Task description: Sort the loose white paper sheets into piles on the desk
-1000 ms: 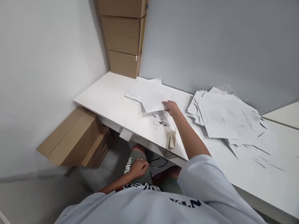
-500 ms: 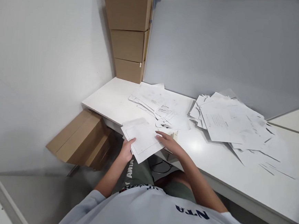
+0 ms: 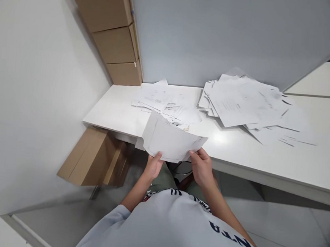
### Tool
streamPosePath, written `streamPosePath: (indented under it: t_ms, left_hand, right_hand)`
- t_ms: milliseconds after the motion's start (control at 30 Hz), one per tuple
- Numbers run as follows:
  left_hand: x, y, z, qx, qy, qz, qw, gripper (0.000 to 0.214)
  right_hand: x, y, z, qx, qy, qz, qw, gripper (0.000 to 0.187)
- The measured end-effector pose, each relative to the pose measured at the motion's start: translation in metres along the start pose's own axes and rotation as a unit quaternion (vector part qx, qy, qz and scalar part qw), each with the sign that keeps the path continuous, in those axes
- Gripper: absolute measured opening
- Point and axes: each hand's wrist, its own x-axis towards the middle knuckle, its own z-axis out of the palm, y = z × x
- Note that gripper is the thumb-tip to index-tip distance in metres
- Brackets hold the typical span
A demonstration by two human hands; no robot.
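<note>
My left hand [image 3: 153, 166] and my right hand [image 3: 201, 166] hold a small bundle of white paper sheets [image 3: 171, 139] by its lower edge, just in front of the desk edge. The bundle bows upward between them, and faint printed lines show on it. Behind it, a loose spread of printed papers [image 3: 166, 104] lies on the white desk [image 3: 293, 160]. A larger, untidy pile of printed sheets [image 3: 241, 103] lies to the right, beyond the reach of my fingers. Neither hand touches these papers.
Several stacked cardboard boxes [image 3: 109, 35] stand in the back left corner, against a white wall [image 3: 27, 90]. A grey partition board [image 3: 217, 36] rises behind the desk. A flat cardboard box [image 3: 93, 159] leans below the desk's left end, and a dark cable [image 3: 182, 170] shows beneath.
Both hands have raised the sheets off the desk and now hold them bowed by the lower edge. My view has turned, so the desk and boxes sit higher and further left.
</note>
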Motion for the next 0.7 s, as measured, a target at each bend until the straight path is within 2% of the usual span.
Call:
streamPosePath:
  t_ms: [133,233,300,367,500,600,700]
  left_hand:
    - [0.003,0.003,-0.003,0.068,0.018,0.052,0.996,0.049]
    - [0.012,0.008,0.008,0.223,-0.049,0.079,0.970,0.036]
    - [0.016,0.008,0.026,0.345,-0.117,0.103,0.926,0.033]
    - [0.020,0.005,0.049,0.424,-0.170,0.134,0.879,0.033]
    - [0.029,-0.016,0.102,0.486,-0.252,0.182,0.817,0.031]
    - [0.034,-0.042,0.132,0.484,-0.313,0.176,0.798,0.034]
    - [0.041,-0.072,0.145,0.456,-0.327,0.164,0.812,0.032]
  right_hand:
    - [0.004,-0.016,-0.051,-0.035,0.110,-0.087,0.990,0.021]
    - [0.006,-0.027,-0.086,-0.048,0.188,-0.140,0.971,0.021]
    - [0.011,-0.035,-0.107,-0.056,0.230,-0.173,0.956,0.022]
    - [0.020,-0.046,-0.128,-0.076,0.261,-0.203,0.941,0.023]
    - [0.046,-0.069,-0.169,-0.120,0.306,-0.250,0.911,0.022]
    - [0.063,-0.078,-0.192,-0.117,0.318,-0.271,0.901,0.024]
    - [0.074,-0.074,-0.205,-0.115,0.319,-0.273,0.900,0.027]
